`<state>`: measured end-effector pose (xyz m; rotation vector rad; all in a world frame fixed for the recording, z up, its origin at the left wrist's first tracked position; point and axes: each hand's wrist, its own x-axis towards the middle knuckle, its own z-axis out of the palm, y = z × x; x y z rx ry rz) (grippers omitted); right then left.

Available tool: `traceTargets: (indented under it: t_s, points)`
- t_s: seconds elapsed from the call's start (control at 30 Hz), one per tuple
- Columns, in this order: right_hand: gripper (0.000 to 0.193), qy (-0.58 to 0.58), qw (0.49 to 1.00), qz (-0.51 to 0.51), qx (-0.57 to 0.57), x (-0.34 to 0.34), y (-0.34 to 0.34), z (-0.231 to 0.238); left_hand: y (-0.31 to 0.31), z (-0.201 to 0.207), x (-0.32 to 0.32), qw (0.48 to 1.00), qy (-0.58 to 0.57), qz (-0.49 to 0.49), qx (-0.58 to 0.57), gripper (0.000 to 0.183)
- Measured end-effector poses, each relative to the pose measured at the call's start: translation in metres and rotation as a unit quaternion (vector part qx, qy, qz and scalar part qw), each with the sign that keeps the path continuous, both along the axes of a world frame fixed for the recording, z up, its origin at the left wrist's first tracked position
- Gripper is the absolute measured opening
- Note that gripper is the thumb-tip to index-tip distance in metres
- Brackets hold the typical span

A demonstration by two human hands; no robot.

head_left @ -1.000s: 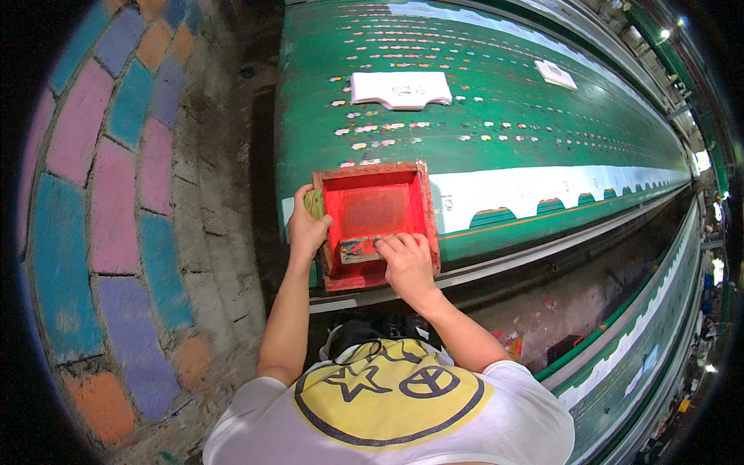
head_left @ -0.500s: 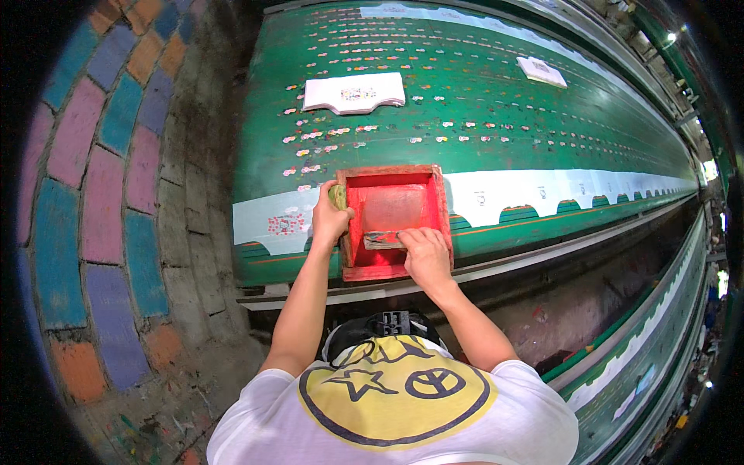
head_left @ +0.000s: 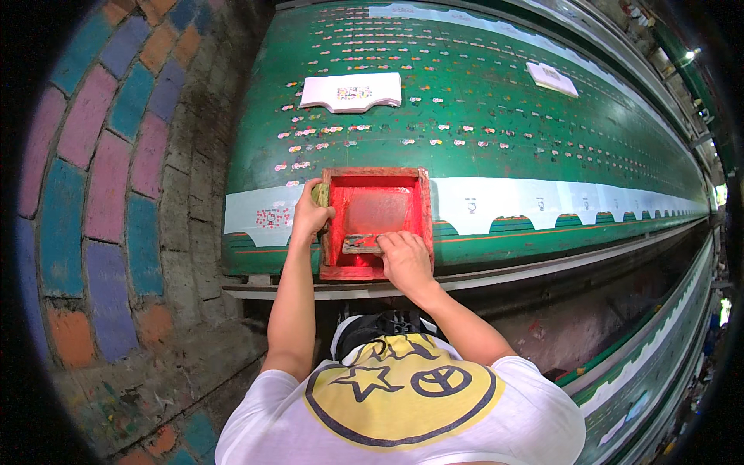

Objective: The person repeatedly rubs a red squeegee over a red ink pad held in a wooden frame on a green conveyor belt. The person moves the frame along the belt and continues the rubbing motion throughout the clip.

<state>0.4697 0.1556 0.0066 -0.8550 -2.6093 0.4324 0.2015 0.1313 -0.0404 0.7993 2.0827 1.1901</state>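
Note:
A red square printing frame [head_left: 425, 209] lies flat on a long green table [head_left: 496, 101], over a white strip of cloth [head_left: 542, 203]. My left hand [head_left: 308, 215] grips the frame's left edge. My right hand [head_left: 404, 260] is closed on a small squeegee [head_left: 360, 244] inside the frame, near its front edge. Red ink coats the mesh of the frame.
Two white stacks of pieces [head_left: 350, 91] [head_left: 552, 79] lie farther back on the table, among rows of small printed marks. A metal rail [head_left: 542, 271] runs along the table's front. A painted brick floor [head_left: 101, 155] is on my left.
The frame and both hands have moved left along the white strip. The right hand stays on the squeegee near the frame's front.

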Motion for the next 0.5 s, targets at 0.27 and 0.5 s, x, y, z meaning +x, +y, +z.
traceTargets:
  t_s: [0.27,0.5]
  points:
    - [0.034,0.016,1.000,0.009,0.002,0.003,0.000,-0.003,0.002,0.013,0.007,0.999,-0.046,0.013,-0.010,0.078]
    - [0.033,0.014,1.000,0.013,-0.001,0.003,-0.003,-0.001,0.000,0.003,0.004,1.000,-0.002,0.011,-0.010,0.080]
